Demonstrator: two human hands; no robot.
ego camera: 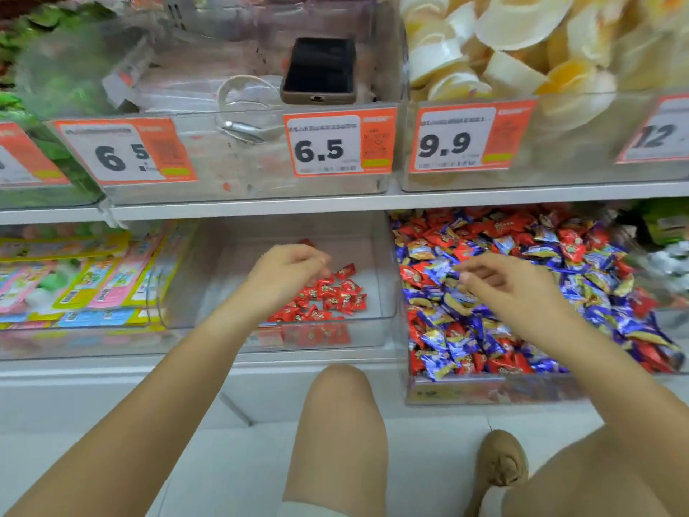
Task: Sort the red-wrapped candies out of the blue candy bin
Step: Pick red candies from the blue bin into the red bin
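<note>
A clear bin [376, 263] on the lower shelf holds a small pile of red-wrapped candies [328, 296] near its front. My left hand [287, 270] hovers just above that pile, fingers loosely curled, with nothing plainly seen in it. A red scrap [307, 242] shows just beyond its knuckles. To the right stands the candy bin [484, 393], full of mixed blue and red wrapped candies [581, 263]. My right hand [510, 289] reaches over its left part, fingers stretched towards the wrappers and holding nothing.
The upper shelf carries clear bins with orange price tags [339, 143]; a phone [318, 70] lies in the middle one. Yellow and pink packets [85, 281] fill the lower left bin. My knee [339, 423] and a brown shoe [501, 460] are on the floor below.
</note>
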